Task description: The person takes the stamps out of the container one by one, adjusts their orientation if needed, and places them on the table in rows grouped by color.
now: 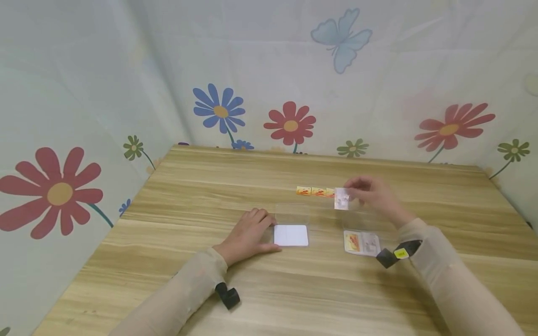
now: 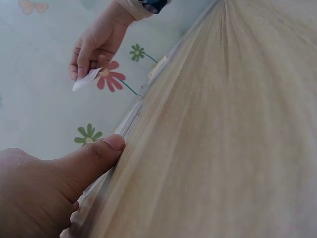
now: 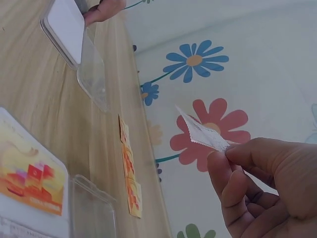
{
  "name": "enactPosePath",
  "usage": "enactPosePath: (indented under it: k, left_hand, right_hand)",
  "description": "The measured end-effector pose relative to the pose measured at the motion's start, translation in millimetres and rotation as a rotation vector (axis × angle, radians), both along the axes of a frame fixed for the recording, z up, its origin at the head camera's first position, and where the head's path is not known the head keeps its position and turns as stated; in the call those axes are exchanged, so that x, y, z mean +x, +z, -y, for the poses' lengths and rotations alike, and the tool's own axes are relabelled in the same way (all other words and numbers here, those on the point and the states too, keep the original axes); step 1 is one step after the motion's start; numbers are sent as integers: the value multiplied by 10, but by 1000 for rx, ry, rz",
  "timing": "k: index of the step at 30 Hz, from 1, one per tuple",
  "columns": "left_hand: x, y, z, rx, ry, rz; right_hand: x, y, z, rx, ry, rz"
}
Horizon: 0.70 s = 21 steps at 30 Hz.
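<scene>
My right hand (image 1: 367,191) is raised over the table and pinches a pale stamp (image 1: 342,199) between thumb and fingertips. The stamp's toothed edge (image 3: 210,139) shows in the right wrist view. My left hand (image 1: 250,233) rests on the table against the left side of an opened clear plastic case (image 1: 291,235) with a white face. In the left wrist view, the straight thumb (image 2: 91,161) touches the case's edge. Below my right hand lies a second opened case (image 1: 362,243), with an orange picture on one side and a greyish one on the other.
A row of several orange-yellow stamps (image 1: 318,192) lies behind the cases, partly covered by the held stamp. The clear lids (image 3: 94,208) are folded back toward the far side. A flower-printed curtain (image 1: 269,70) hangs behind the wooden table (image 1: 201,186).
</scene>
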State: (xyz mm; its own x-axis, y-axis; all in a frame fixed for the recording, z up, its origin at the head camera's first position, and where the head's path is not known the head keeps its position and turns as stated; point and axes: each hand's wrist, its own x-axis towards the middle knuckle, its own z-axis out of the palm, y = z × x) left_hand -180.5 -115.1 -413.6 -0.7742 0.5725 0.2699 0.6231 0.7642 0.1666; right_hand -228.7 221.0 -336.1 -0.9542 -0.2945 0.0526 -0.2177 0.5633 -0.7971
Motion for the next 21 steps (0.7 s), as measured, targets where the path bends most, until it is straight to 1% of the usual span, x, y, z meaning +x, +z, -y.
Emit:
enactPosePath:
  k: [11, 17, 21]
  left_hand:
    - [2, -7, 8, -1, 2, -2]
    - [-2, -9, 5, -9, -1, -6]
    - [2, -11, 9, -9, -3, -2]
  right_hand:
    - [-62, 48, -199, 2, 4, -6]
    - [-72, 60, -323, 55, -31, 7]
    - [-84, 51, -402, 68, -52, 19]
